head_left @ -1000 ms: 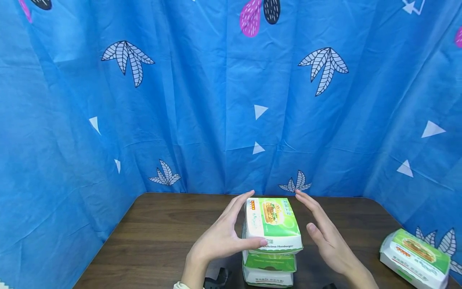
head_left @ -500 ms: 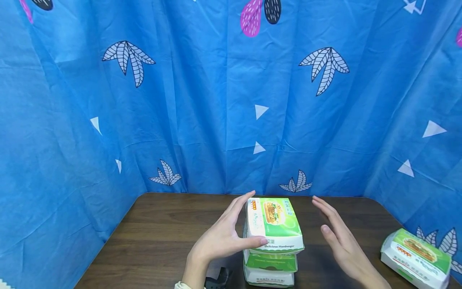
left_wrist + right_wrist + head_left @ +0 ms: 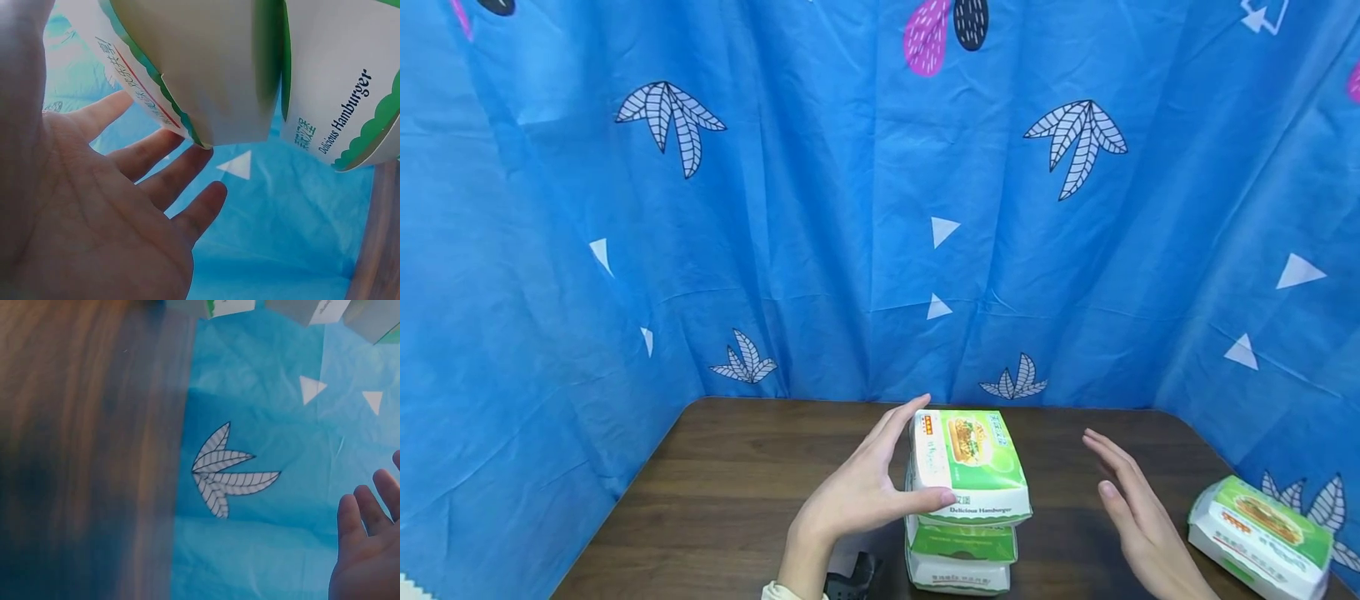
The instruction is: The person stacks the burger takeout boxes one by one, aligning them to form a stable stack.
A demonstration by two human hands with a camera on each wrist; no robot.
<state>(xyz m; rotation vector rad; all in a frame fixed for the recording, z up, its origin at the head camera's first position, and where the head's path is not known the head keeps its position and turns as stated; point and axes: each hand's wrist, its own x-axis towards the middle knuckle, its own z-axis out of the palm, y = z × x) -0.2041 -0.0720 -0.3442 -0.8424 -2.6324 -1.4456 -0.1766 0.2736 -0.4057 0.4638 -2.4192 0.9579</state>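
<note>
Green-and-white cardboard hamburger boxes stand stacked at the table's front middle, the top box (image 3: 977,467) with its burger picture facing up. Below it shows a lower box (image 3: 964,543). My left hand (image 3: 857,487) is at the stack's left side, its thumb overlapping the top box's front face and its fingers extended along the side. In the left wrist view, the fingers of that hand (image 3: 112,200) are spread, with fingertips right at a box's edge. To the right of the stack, apart from it, my right hand (image 3: 1150,521) has relaxed fingers and holds nothing.
Another hamburger box (image 3: 1262,533) lies near the table's right edge, beyond my right hand. The dark wooden table (image 3: 737,483) ends at a blue patterned curtain (image 3: 820,208) behind and at both sides. A black strap (image 3: 852,575) is around my left wrist.
My right hand has moved away from the stack, to the right and toward me. My left hand and the boxes have stayed in place.
</note>
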